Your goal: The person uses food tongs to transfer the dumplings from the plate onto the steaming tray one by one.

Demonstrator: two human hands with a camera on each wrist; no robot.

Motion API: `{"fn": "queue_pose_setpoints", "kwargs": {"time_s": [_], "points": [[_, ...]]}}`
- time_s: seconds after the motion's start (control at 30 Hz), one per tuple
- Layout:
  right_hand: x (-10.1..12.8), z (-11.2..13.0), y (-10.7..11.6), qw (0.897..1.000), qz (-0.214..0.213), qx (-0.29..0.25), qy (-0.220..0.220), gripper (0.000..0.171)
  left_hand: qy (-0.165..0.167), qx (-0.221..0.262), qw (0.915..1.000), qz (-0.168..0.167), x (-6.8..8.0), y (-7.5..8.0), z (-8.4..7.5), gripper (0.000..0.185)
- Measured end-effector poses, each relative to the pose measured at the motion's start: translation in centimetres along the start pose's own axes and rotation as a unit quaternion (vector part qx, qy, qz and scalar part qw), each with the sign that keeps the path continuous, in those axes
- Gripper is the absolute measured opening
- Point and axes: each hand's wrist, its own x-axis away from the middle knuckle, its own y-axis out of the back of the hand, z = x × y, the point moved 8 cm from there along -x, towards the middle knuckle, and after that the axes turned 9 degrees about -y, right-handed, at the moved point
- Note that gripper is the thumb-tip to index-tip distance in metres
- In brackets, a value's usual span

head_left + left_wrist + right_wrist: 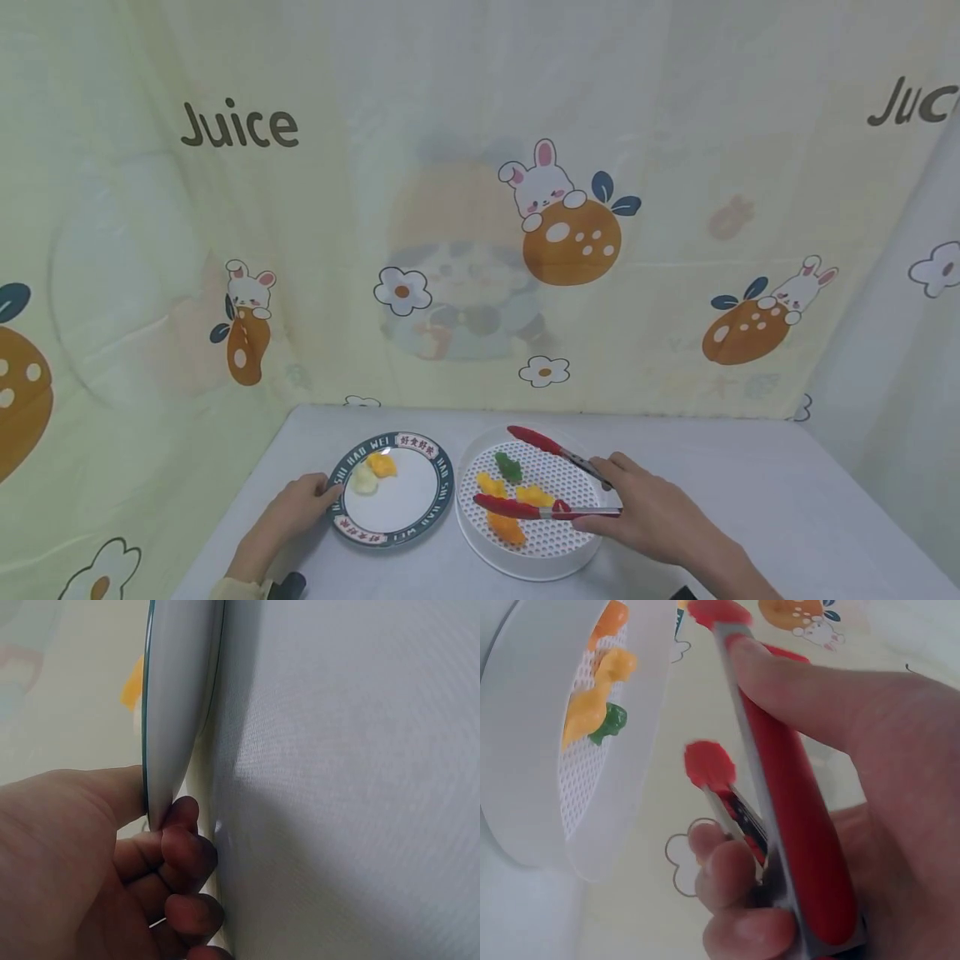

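Plate [405,500]: "SHI HAO WEI" | curtain [337,208]: "Juice" | hands [302,503] [651,512] grip plate, tongs [513,507]

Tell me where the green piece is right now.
In the head view, the green piece lies on the round perforated tray, right of the plate and just beyond the yellow pieces.
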Motion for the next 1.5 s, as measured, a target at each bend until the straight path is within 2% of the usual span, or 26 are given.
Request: {"fn": "queue_pose_setpoints", "kwargs": {"time_s": [0.13, 0.5, 0.73, 1.5], "points": [[-0.4, 0.3, -0.3, 1.0, -0.003, -0.014, -0.015, 0.096, -0.003, 0.001, 1.0, 0.0, -0.1, -0.1, 0.0, 0.031], [-1.4, 2.6, -1.3, 1.0, -0.006, -0.029, -0.008, 0.097, -0.001, -0.003, 1.0, 0.004, -0.2, -0.2, 0.1, 0.03], [-2.1, 4.6, -1.7, 0.999, -0.02, -0.04, 0.011, 0.091, 0.004, -0.001, 1.0, 0.005, -0.1, -0.2, 0.1, 0.029], [-4.4, 11.1, -4.2, 0.998, -0.009, -0.024, 0.063, 0.081, 0.0, -0.004, 1.0, -0.003, 0.0, 0.0, 0.0, 0.028]]}}
